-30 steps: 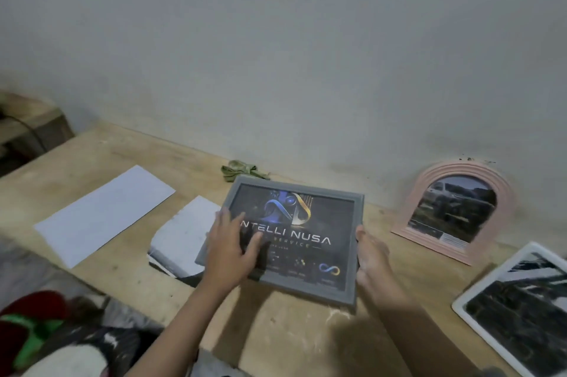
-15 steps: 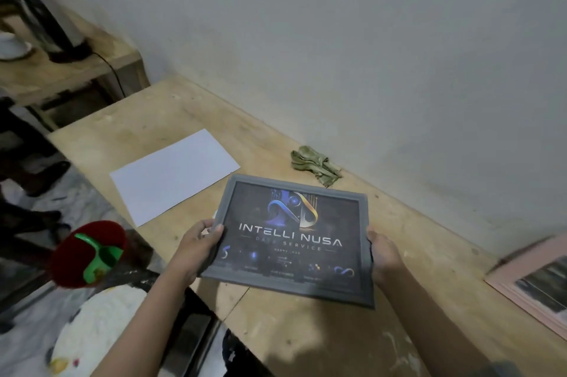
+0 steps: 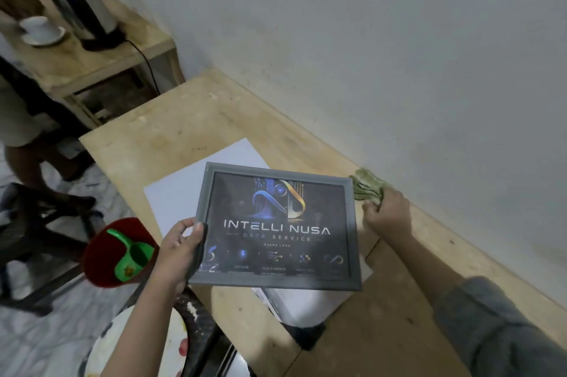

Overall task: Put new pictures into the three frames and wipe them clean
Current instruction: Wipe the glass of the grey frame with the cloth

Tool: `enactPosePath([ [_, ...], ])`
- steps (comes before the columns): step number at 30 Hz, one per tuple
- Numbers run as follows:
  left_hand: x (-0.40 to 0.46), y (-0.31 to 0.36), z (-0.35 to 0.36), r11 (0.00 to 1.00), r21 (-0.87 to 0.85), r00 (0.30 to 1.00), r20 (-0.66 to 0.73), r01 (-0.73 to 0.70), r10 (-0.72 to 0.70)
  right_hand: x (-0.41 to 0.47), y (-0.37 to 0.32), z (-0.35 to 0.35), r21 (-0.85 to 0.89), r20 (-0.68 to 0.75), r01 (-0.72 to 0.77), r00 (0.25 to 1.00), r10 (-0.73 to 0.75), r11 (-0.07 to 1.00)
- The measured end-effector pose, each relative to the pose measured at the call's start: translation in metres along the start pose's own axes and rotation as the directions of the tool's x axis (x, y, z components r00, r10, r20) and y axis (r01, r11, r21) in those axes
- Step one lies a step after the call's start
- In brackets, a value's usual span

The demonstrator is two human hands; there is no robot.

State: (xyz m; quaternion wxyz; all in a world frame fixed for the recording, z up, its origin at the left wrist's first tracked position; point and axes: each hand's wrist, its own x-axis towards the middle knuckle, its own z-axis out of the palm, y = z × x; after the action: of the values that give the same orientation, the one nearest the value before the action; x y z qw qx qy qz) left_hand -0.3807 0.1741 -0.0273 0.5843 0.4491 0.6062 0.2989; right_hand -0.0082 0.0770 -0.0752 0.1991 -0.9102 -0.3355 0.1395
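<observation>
Since half a second before, our right hand had let go of the frame's right edge and reached across to the crumpled green cloth by the wall, where its fingers were closing on the near end of the fabric. Our left hand was clamped on the lower left corner of the grey rectangular picture frame, thumb on the front border and fingers hidden behind. That hand alone held the frame above the table, front facing us and tilted a little. The frame showed a dark poster with a blue and gold emblem and the words "INTELLI NUSA DATA SERVICE". Under the frame's far left corner lay a plain white sheet of paper, flat on the pale plywood tabletop. Below the frame's near edge, more white paper rested on the wood. Left of our left hand, beyond the table edge, stood a red bucket with a green plastic scoop inside.
</observation>
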Motion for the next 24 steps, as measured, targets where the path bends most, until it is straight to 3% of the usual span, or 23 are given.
enactPosePath([
  [2, 0.009, 0.002, -0.005, 1.000, -0.012, 1.000, -0.023, -0.002, 0.002, 0.019, -0.003, 0.006, -0.250, 0.064, 0.042, 0.998, -0.027, 0.967],
  [4, 0.015, 0.002, -0.008, 1.000, -0.016, 0.999, -0.042, 0.003, -0.003, 0.030, -0.005, 0.012, -0.348, 0.122, 0.050, 0.992, -0.008, 0.936],
  [11, 0.023, 0.003, -0.001, 0.999, -0.029, 0.999, -0.034, 0.035, -0.036, 0.035, 0.005, 0.028, -0.421, 0.061, 0.061, 0.997, -0.039, 0.905],
  [14, 0.020, 0.010, 0.009, 0.999, -0.042, 0.999, -0.015, 0.028, -0.028, 0.043, -0.001, 0.008, -0.283, 0.162, -0.049, 0.982, 0.098, 0.958],
  [17, 0.014, 0.017, 0.019, 0.999, -0.036, 1.000, 0.017, 0.022, -0.022, 0.035, -0.007, -0.011, -0.041, 0.075, -0.057, 0.995, 0.060, 0.998],
  [21, 0.004, 0.028, 0.030, 1.000, -0.017, 0.996, 0.086, 0.010, -0.008, 0.010, -0.018, -0.045, 0.219, -0.134, 0.135, 0.985, -0.107, 0.966],
  [24, -0.007, 0.039, 0.041, 1.000, -0.010, 0.990, 0.140, -0.001, 0.003, -0.008, -0.023, -0.060, 0.196, -0.163, 0.304, 0.948, -0.274, 0.932],
])
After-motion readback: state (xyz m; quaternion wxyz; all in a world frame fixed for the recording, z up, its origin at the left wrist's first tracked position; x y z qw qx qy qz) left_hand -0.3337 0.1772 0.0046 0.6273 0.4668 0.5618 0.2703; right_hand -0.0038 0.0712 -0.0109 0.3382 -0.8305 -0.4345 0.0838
